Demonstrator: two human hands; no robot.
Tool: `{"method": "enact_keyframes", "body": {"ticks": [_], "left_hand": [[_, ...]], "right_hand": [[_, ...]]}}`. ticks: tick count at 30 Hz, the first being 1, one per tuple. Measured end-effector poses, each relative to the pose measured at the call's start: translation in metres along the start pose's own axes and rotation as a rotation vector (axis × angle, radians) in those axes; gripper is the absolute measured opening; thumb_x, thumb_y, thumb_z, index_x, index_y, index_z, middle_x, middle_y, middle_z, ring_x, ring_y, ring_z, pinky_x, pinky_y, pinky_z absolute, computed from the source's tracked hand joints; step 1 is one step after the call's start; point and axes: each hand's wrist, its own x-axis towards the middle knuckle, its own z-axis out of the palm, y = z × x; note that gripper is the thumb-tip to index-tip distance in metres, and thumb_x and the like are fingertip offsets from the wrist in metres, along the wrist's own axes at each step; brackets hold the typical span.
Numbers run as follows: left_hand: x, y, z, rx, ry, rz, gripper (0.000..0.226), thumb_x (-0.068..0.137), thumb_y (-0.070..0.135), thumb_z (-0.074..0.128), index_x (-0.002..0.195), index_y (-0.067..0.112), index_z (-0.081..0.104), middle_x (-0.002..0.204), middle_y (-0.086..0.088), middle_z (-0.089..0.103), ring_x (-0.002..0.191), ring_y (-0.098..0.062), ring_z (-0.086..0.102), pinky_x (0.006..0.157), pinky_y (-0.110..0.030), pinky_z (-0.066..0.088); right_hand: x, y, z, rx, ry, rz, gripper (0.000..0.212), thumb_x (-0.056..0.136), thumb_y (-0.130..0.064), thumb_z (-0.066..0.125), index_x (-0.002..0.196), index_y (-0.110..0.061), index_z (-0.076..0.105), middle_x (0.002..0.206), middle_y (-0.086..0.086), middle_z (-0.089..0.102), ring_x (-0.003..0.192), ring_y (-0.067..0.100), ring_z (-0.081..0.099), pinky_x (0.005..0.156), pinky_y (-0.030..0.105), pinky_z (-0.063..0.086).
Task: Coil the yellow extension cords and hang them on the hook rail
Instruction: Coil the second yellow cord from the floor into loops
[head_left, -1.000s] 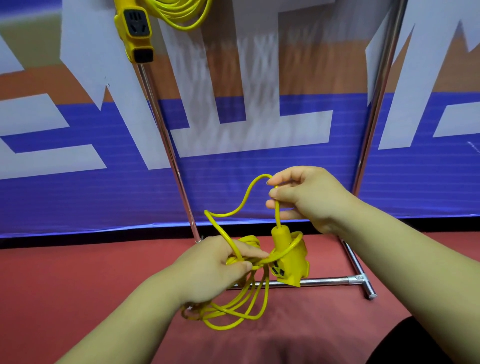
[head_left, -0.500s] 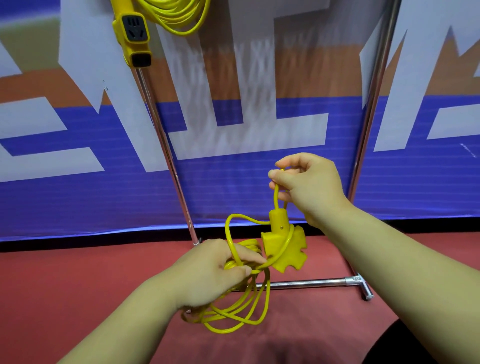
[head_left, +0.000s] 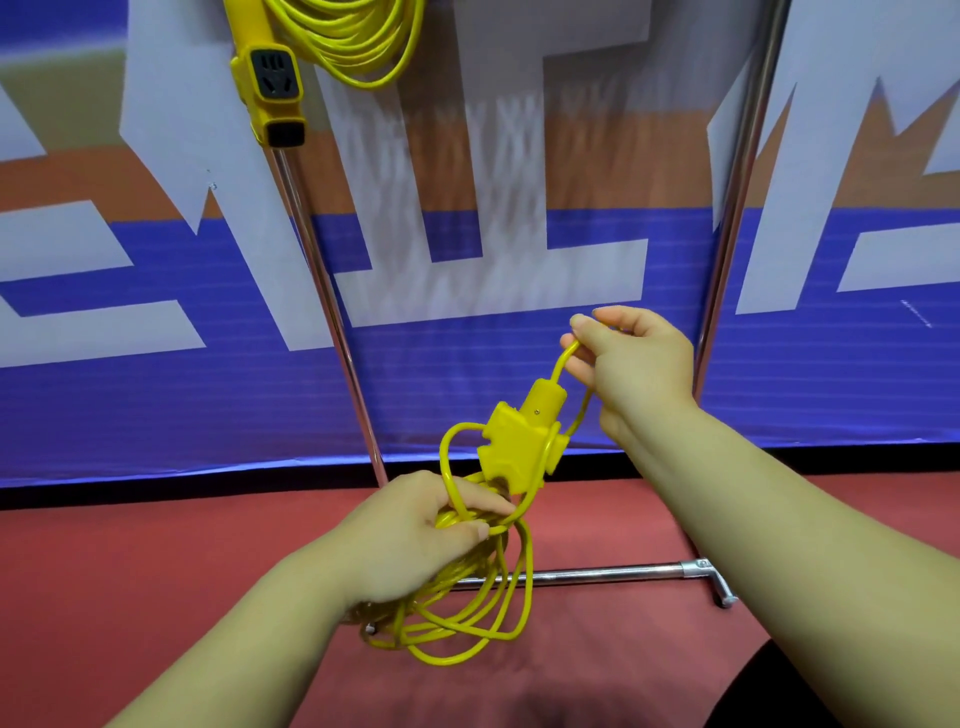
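My left hand (head_left: 415, 535) grips a bundle of yellow cord loops (head_left: 467, 618) that hang below it. My right hand (head_left: 631, 358) pinches the cord just above the yellow multi-outlet socket head (head_left: 514, 452), which hangs tilted between the two hands. A loose loop of cord runs round the socket head and back to the bundle. At the top left a second coiled yellow cord (head_left: 358, 41) hangs with its socket block (head_left: 272, 88) pointing down; what it hangs from is out of view.
Two chrome uprights (head_left: 332, 291) (head_left: 737, 197) of a metal rack stand in front of a blue, white and orange banner (head_left: 493, 234). A chrome base bar (head_left: 597, 574) lies on the red floor (head_left: 104, 571) behind the hanging coil.
My right hand has lifted the cord end up and to the right, raising the socket head. The loose loop between the hands has drawn tighter. My left hand has stayed on the bundle.
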Motion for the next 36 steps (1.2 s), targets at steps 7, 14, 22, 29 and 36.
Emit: {"method": "enact_keyframes", "body": {"ticks": [7, 14, 22, 29, 36], "left_hand": [[0.006, -0.010, 0.002, 0.095, 0.003, -0.006, 0.033, 0.096, 0.034, 0.059, 0.116, 0.060, 0.064, 0.088, 0.012, 0.075, 0.082, -0.003, 0.068, 0.087, -0.031, 0.054], [0.010, -0.012, 0.008, 0.111, 0.001, -0.001, 0.032, 0.095, 0.036, 0.058, 0.115, 0.060, 0.065, 0.091, 0.018, 0.075, 0.085, -0.003, 0.069, 0.086, -0.030, 0.054], [-0.001, -0.029, 0.002, -0.054, 0.024, -0.034, 0.033, 0.098, 0.016, 0.061, 0.107, 0.045, 0.074, 0.067, 0.014, 0.067, 0.053, -0.013, 0.052, 0.057, -0.025, 0.042], [0.001, -0.027, 0.000, 0.045, 0.007, -0.040, 0.029, 0.097, 0.026, 0.060, 0.116, 0.045, 0.072, 0.083, 0.026, 0.072, 0.069, 0.006, 0.062, 0.074, -0.022, 0.050], [0.002, -0.027, -0.003, 0.002, 0.054, -0.016, 0.026, 0.098, 0.020, 0.061, 0.109, 0.039, 0.075, 0.061, 0.024, 0.062, 0.055, 0.006, 0.053, 0.062, -0.019, 0.043]], "right_hand": [[0.000, 0.002, -0.002, 0.127, 0.027, 0.160, 0.014, 0.089, -0.001, 0.070, 0.096, -0.010, 0.061, 0.091, 0.011, 0.069, 0.068, 0.015, 0.074, 0.058, 0.025, 0.059], [-0.002, 0.002, -0.002, 0.236, -0.032, 0.321, 0.020, 0.097, 0.006, 0.053, 0.116, -0.001, 0.057, 0.100, 0.014, 0.061, 0.078, 0.022, 0.071, 0.053, 0.025, 0.059], [-0.014, 0.005, -0.017, -0.087, -0.387, 0.430, 0.014, 0.095, 0.002, 0.057, 0.098, -0.010, 0.062, 0.079, 0.007, 0.070, 0.066, 0.016, 0.074, 0.056, 0.029, 0.060], [-0.019, 0.003, -0.015, -0.304, -0.608, 0.386, 0.028, 0.097, 0.003, 0.047, 0.098, -0.011, 0.072, 0.079, 0.004, 0.064, 0.066, 0.012, 0.060, 0.077, 0.036, 0.058], [-0.017, 0.009, -0.023, -1.085, -0.902, -0.131, 0.054, 0.069, -0.005, 0.086, 0.113, -0.032, 0.068, 0.101, -0.004, 0.060, 0.056, 0.008, 0.048, 0.056, 0.023, 0.045]]}}
